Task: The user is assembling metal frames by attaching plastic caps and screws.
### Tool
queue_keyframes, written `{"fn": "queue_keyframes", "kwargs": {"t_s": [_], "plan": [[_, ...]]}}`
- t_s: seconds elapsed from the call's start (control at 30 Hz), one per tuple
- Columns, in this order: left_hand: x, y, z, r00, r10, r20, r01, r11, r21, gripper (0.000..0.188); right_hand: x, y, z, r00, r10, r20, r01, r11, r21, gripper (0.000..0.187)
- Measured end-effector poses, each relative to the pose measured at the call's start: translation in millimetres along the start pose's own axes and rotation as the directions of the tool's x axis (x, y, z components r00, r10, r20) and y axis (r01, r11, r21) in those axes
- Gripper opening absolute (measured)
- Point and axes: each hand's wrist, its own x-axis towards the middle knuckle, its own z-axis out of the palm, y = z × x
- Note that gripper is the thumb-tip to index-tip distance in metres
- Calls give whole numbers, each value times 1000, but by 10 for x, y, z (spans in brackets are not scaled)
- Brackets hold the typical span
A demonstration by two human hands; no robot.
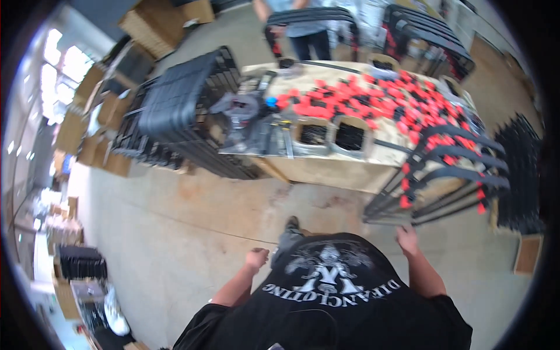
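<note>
I stand on a concrete floor in front of a wooden work table [326,169]. My left hand [256,257] hangs by my side with its fingers curled and nothing in it. My right hand [407,239] is open with fingers apart, just below a leaning bundle of long black curved bars [443,186] with red end caps. It holds nothing. Many small red and black parts [373,102] are spread over the table top.
Two open boxes of black parts [332,135] sit at the table's near edge. Stacks of black ribbed pieces [181,111] stand to the left, more to the right [519,175]. Another person [303,29] stands beyond the table. Cardboard boxes [93,122] line the left side.
</note>
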Motion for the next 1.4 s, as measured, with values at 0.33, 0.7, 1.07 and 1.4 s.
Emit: {"fn": "queue_keyframes", "kwargs": {"t_s": [0.33,0.7,1.07,1.4], "plan": [[1399,1387,-2535,876,290,-385,-420,851,-316,14,-328,598,632,930,357,92,-205,708,-676,32],[2352,3628,-5700,527,233,-817,-622,761,-184,34,-902,-1239,2567,993,102,65,-46,817,-575,33],[3532,4203,-6783,750,342,-566,-532,820,-210,61,-876,-2146,2943,996,-19,92,71,791,-608,33],[4199,4224,-7198,719,302,-626,-628,669,-398,53,-1033,-2495,2906,980,-98,171,183,782,-596,32]]}}
